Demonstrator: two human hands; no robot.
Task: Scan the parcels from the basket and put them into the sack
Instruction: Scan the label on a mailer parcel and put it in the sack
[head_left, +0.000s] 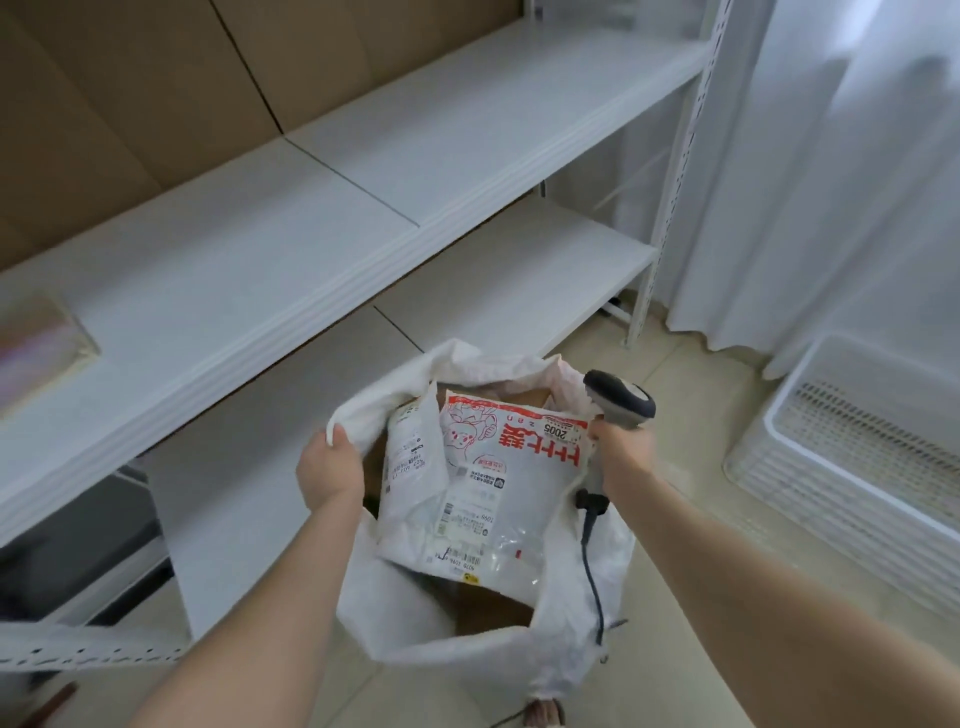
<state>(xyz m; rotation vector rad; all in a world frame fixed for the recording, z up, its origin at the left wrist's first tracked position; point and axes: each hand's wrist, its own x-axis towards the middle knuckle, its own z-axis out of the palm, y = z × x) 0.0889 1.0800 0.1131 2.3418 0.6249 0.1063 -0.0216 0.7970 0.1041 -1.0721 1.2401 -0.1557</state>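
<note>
Plastic film is making up the big parcel (498, 478), a white mailer with red print, so it is looking light, limp and slick rather than stiff or fragile. It is lying slanted in the mouth of the sack (467, 649), its far corner touching the right hand (621, 454). A smaller white parcel (410, 452) is sitting tucked beside it on the left, with brown cardboard showing underneath. The left hand (330, 470) is pinching the sack's rim, fingers curled over the woven cloth, holding the opening wide. The right hand is clenching the handle of the scanner (621, 397), whose cable (589, 545) is trailing down over the sack's edge; whether its thumb is also nipping the mailer's corner I cannot tell. Taking hold at an edge or corner is probably suiting such a floppy bag best, since a flat grip may be slipping on the film. The white basket (789, 384) is standing on the floor well to the right
</note>
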